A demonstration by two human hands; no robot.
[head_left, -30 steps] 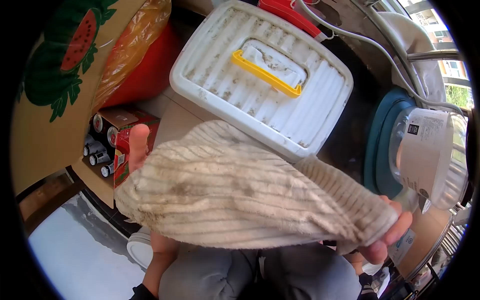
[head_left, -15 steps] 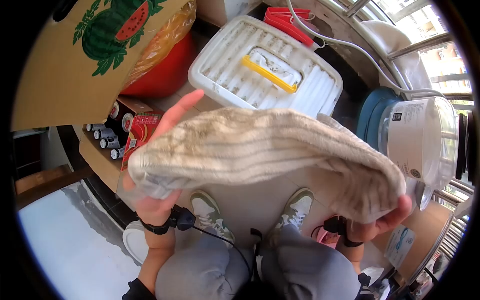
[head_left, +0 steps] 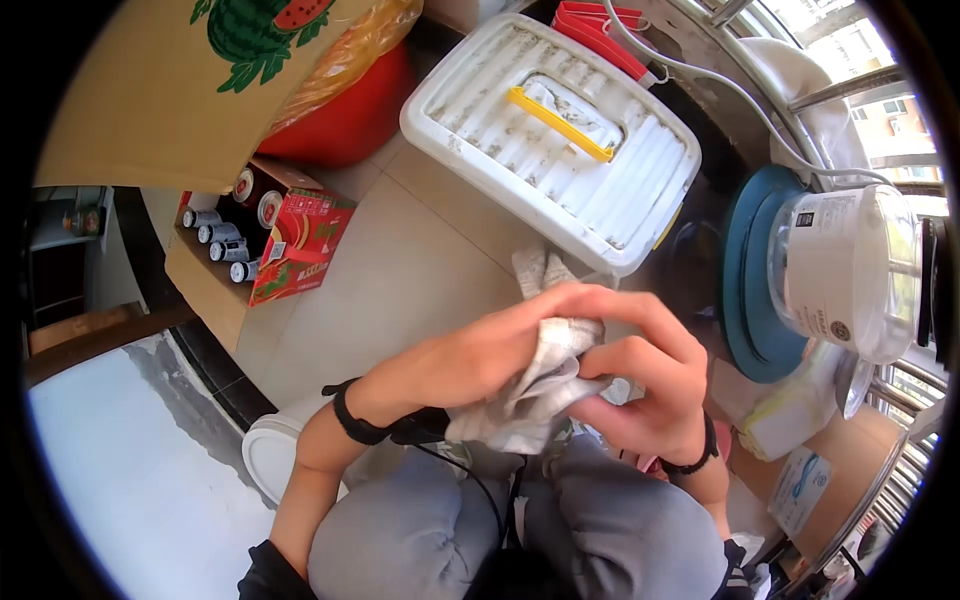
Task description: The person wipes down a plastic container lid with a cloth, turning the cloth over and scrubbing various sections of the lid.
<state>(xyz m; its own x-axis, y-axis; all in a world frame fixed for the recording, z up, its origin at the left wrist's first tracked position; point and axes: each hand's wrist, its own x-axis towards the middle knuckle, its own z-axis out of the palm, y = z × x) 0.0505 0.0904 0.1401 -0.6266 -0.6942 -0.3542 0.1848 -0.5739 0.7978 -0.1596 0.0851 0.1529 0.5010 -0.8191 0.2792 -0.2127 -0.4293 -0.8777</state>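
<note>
A whitish, stained cloth [head_left: 522, 405] is bunched up above my knees, with a grey-soiled end sticking out at the far side. My left hand [head_left: 475, 355] is closed around its middle, the back of the hand toward me. From the other side my right hand [head_left: 650, 385] pinches the folds with bent fingers, close against the left. Parts of both hands' fingertips are hidden in the cloth. Beyond the hands stands a white storage box [head_left: 480, 140] with a dirty ribbed lid and a yellow handle [head_left: 560, 124].
On the left are a red carton [head_left: 303, 240] of cans and bottles, a watermelon-printed cardboard box [head_left: 130, 110] and a red bucket [head_left: 345, 120]. A blue basin [head_left: 755, 280] and a clear container [head_left: 850, 270] stand at the right by the window bars. A white lid [head_left: 270, 455] lies lower left.
The cloth was stretched wide between my hands; now it is gathered into a bunch. Both hands have come together at the middle, and the view has shifted slightly.
</note>
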